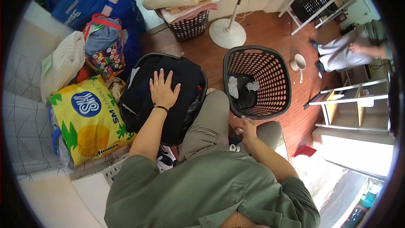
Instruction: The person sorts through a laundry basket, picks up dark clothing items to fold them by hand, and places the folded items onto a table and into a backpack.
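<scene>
My left hand [164, 92], with a dark beaded bracelet at the wrist, lies flat with spread fingers on black clothes [186, 69]. The clothes fill a dark laundry basket [205, 80] to the left of my knees. My right hand [248, 130] is low between my knees, by the near rim of a second dark plastic laundry basket [274, 84]. Its fingers are partly hidden, and I cannot make out whether they hold anything. Inside that perforated basket, a black item [245, 96] and crumpled whitish pieces [233, 86] rest at the bottom.
A yellow shopping bag [91, 120] and a patterned bag of clothes [104, 47] stand at left. Behind are a stacked basket [186, 25] and a white stand fan [227, 33]. A dipper [298, 63] lies on the wooden floor. Another person [345, 50] is at right, above a shelf [351, 104].
</scene>
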Action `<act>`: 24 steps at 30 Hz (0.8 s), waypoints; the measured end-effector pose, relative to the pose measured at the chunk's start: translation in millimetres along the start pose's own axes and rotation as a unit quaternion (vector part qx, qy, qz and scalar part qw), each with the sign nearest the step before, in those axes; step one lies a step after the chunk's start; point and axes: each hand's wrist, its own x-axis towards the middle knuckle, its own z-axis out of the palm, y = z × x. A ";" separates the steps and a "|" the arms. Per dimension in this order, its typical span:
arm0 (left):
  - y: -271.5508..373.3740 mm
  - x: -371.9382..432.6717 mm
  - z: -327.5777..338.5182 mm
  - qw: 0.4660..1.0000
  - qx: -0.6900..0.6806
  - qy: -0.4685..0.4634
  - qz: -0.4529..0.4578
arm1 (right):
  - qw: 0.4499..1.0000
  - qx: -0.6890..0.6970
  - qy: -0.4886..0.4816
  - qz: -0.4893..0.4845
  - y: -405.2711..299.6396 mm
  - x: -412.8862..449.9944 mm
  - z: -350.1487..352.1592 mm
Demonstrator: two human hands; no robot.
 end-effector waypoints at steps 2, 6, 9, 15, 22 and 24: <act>6.0 12.5 6.5 1.000 -0.001 -0.018 0.000 | 0.977 0.121 0.071 0.158 -7.5 13.5 -11.1; 14.6 26.3 15.3 0.999 -0.014 -0.045 0.010 | 0.935 0.304 0.056 0.177 8.4 71.0 -38.6; 7.0 22.7 5.3 0.999 -0.010 -0.048 0.002 | 0.903 0.390 -0.060 0.167 -2.7 75.6 -29.1; -6.8 9.5 12.6 0.998 -0.012 -0.057 -0.019 | 0.893 0.409 -0.022 0.184 -65.6 91.0 -56.7; 0.8 20.4 4.3 0.988 -0.035 -0.139 -0.060 | 0.961 0.179 -0.005 0.210 -193.0 69.3 -98.6; 12.3 45.7 -9.1 0.982 -0.044 -0.160 -0.091 | 0.980 0.058 0.015 0.188 -207.4 49.3 -112.9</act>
